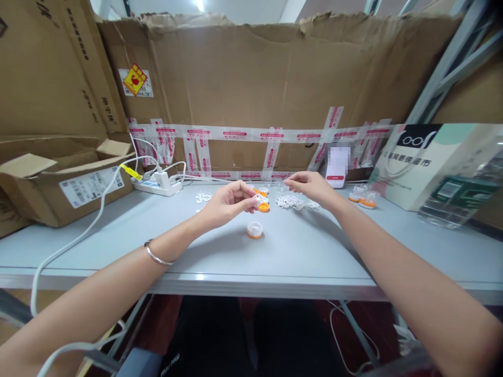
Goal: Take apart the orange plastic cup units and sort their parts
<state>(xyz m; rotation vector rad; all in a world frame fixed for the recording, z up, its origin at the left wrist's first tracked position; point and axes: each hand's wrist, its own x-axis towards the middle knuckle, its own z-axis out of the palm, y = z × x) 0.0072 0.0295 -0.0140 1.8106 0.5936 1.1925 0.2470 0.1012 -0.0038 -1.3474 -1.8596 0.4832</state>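
My left hand [230,203] is closed in a pinch on a small white plastic piece [258,198], held just above the orange round parts [263,208]. My right hand [309,186] reaches toward the clear round caps [280,186] at the back; its thumb and fingers are pinched together, and what lies between them is too small to make out. Under that hand spreads a pile of small white pieces [290,202]. Nearer to me, a small round case [254,230] with an orange base and a clear top stands on the table. More white pieces [203,197] lie left of my left hand.
Orange-and-clear round cases [368,201] sit at the right, beside a phone [336,166], a paper bag [422,162] and a plastic bottle [458,196]. A power strip [159,184] with white cables and an open carton [66,183] stand left. Cardboard [255,78] walls the back.
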